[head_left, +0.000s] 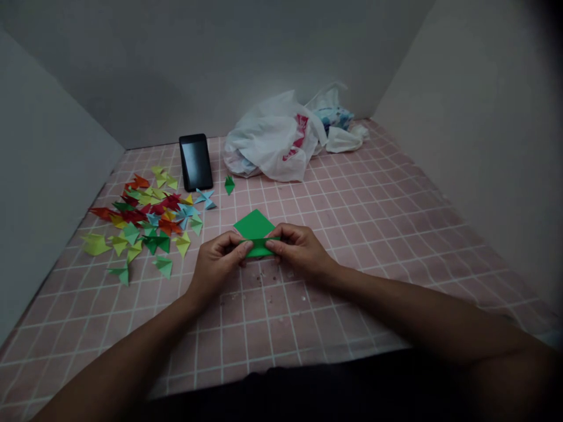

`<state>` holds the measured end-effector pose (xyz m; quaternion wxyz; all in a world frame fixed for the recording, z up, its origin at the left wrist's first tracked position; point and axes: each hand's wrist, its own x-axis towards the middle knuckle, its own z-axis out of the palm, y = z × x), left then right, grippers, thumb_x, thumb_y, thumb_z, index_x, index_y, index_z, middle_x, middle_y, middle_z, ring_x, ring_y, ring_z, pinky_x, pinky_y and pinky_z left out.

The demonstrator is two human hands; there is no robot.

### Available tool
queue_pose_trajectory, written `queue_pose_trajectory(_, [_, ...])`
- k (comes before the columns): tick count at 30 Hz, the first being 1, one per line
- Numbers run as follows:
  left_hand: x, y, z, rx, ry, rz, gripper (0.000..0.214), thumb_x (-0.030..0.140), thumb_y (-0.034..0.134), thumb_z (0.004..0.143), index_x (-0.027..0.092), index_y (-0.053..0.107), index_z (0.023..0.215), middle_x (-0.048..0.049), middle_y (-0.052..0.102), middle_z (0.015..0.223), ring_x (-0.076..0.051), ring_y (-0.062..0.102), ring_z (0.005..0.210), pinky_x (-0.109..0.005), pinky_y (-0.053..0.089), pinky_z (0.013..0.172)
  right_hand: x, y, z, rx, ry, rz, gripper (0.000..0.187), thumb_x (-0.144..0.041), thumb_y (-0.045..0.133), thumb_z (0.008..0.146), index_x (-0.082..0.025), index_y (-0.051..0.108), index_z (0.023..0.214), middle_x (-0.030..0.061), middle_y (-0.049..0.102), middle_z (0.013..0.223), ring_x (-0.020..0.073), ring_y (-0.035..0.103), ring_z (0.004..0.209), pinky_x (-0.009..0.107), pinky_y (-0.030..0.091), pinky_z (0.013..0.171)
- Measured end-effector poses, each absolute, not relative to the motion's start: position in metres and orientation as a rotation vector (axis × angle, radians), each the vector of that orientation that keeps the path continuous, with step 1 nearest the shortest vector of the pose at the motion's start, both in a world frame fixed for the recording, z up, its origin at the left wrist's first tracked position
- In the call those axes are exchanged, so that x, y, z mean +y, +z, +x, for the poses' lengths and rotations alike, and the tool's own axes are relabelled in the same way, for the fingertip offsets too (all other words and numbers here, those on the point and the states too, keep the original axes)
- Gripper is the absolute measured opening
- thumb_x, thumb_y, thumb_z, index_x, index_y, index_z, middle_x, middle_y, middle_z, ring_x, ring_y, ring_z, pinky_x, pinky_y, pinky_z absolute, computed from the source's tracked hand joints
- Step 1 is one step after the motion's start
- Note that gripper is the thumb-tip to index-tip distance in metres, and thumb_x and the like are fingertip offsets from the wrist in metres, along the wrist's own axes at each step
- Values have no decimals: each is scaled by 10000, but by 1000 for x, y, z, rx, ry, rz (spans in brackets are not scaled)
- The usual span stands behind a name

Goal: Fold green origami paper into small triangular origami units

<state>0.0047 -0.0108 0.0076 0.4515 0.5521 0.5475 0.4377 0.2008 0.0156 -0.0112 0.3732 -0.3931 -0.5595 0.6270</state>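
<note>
A green sheet of origami paper (pixel 255 224) is held between my two hands, just above the pink tablecloth. Its near part is folded over into a band, while the far corner points away from me. My left hand (pixel 219 258) pinches the left end of the band, thumb on top. At the right end, my right hand (pixel 301 249) grips the paper the same way. Both hands' fingers beneath the sheet are mostly hidden. Beyond the paper sits a small folded green piece (pixel 229 184).
Several folded paper pieces (pixel 132 233) in red, orange, yellow, green and blue lie heaped on the left. A black phone (pixel 196 163) leans upright behind them. White plastic bags (pixel 275 138) rest against the back wall. Walls enclose the checked pink tablecloth (pixel 396 234).
</note>
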Motion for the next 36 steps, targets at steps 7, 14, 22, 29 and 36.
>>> queue_pose_trajectory(7, [-12,10,5,1369,1094,1443,198,284,698,783,187,628,624,38,569,528,-98,514,490,-206,413,488,16,-13,201,-1408,1642,-999,214,-360,698,814,-184,586,770,-38,554,597,94,479,541,241,355,529])
queue_pose_trajectory(14, [-11,10,6,1372,1115,1458,181,277,700,773,185,640,629,35,575,534,-99,521,491,-201,425,482,16,-15,200,-1400,1660,-983,206,-358,700,815,-184,594,785,-31,563,604,99,496,544,245,366,532])
queue_pose_trajectory(22, [-12,10,4,1389,1086,1517,207,294,688,796,186,624,632,38,566,525,-103,507,494,-212,404,498,16,-14,201,-1419,1652,-999,210,-371,686,812,-187,592,778,-45,535,589,96,460,527,244,345,527])
queue_pose_trajectory(29, [-6,10,0,1301,930,1923,155,271,672,842,182,691,717,-11,654,690,-142,591,646,-248,431,608,20,-15,203,-1747,1497,-906,131,-289,668,836,-178,659,766,26,659,804,157,578,774,295,441,723])
queue_pose_trajectory(36, [-7,10,1,1267,809,1966,193,286,606,888,179,657,736,-2,613,679,-133,548,620,-244,402,585,20,-14,205,-1764,1468,-922,137,-275,618,879,-176,654,793,26,641,791,151,555,751,291,432,698])
